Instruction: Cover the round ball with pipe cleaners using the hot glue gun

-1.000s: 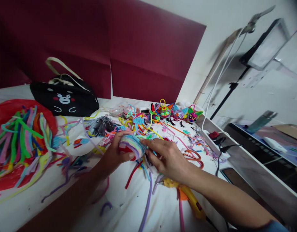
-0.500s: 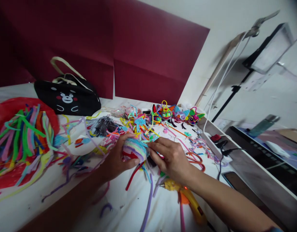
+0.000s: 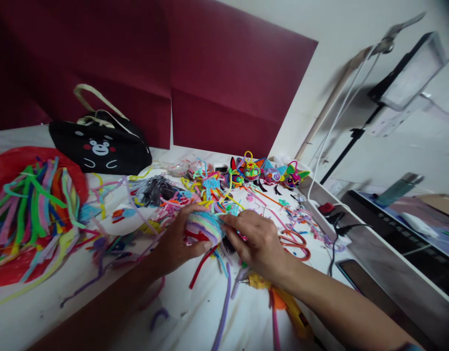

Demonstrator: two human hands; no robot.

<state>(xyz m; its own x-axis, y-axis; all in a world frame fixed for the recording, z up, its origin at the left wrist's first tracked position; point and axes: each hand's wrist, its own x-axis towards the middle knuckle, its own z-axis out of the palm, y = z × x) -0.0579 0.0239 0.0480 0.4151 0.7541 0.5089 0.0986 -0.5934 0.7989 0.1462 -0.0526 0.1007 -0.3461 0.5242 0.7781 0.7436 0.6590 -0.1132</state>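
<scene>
My left hand point(image 3: 184, 239) is wrapped round a ball point(image 3: 204, 228) covered in curved rows of blue, pale green, lilac and red pipe cleaners. At the ball's right edge, the thumb and fingers of my right hand point(image 3: 251, 239) pinch together on a light blue pipe cleaner point(image 3: 220, 218); the fingers partly hide its end. Beneath my right forearm lies a yellow hot glue gun point(image 3: 259, 281), its nozzle pointing left. A red pipe cleaner point(image 3: 202, 267) and a purple one point(image 3: 224, 307) lie on the table just below the ball. Red-handled scissors point(image 3: 295, 243) rest right of my right hand.
A red bag point(image 3: 72, 168) of colourful pipe cleaners lies at left, beside a black bear-face bag point(image 3: 100, 146). Several finished animal-like ornaments point(image 3: 251, 170) stand at the back. Loose scraps cover the middle. A phone point(image 3: 356, 275) and power strip point(image 3: 332, 222) are at right.
My right hand has shifted very slightly at the ball's right edge, still pinching. The ball stays in my left hand at almost the same spot.
</scene>
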